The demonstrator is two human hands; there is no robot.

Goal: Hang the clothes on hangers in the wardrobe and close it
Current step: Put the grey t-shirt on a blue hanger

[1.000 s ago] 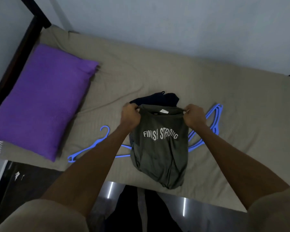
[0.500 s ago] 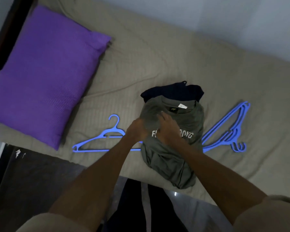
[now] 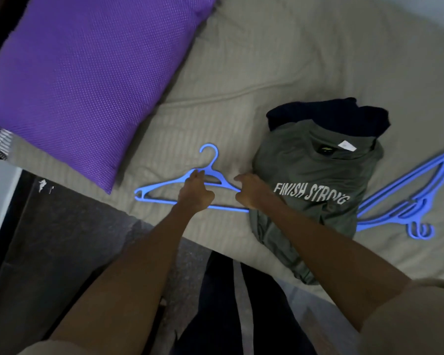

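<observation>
Hands over the blue hanger [image 3: 190, 187] on the bed [image 3: 280, 73]: left hand [image 3: 195, 192] curls onto its neck, right hand [image 3: 250, 192] hovers loosely open beside the olive T-shirt [image 3: 315, 175]. Best to lift by the neck, then feed one shoulder through the collar.

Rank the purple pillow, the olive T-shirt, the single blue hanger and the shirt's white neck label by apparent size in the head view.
1. purple pillow, partly out of frame
2. olive T-shirt, folded
3. single blue hanger, long but thin
4. white neck label
</observation>
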